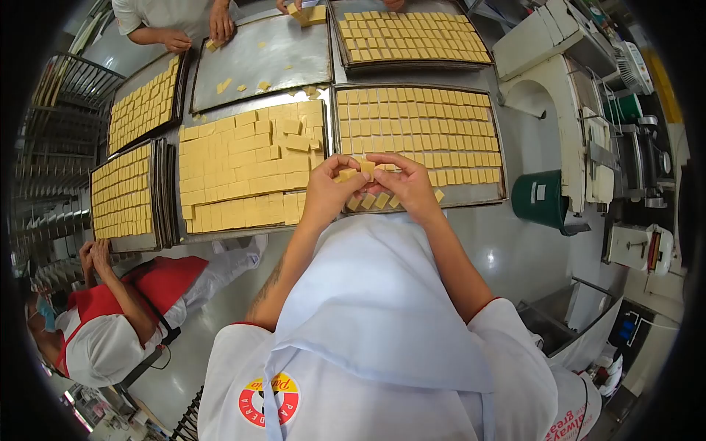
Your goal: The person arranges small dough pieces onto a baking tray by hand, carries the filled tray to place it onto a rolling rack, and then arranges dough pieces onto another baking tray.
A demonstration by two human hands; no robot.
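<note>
My left hand [332, 187] is closed around a small yellow dough piece [344, 176]. Close beside it, my right hand [409, 188] pinches another rectangular dough piece [367, 168], which my left thumb also seems to touch. Both hands are over the near edge of a metal tray [471, 194] lined with rows of similar pieces [415, 125]. Several tilted pieces [382, 200] lie under my hands along that edge. To the left, a broad layer of cut dough blocks [243, 162] covers another tray, with some loose blocks [296, 140] stacked on top.
Stacked trays of dough pieces stand at far right [412, 37] and at left [121, 198]. A co-worker's hands [220, 22] are at a tray with scraps [261, 55]. Another person in a red apron [165, 283] is at lower left. A green bucket [540, 198] stands right.
</note>
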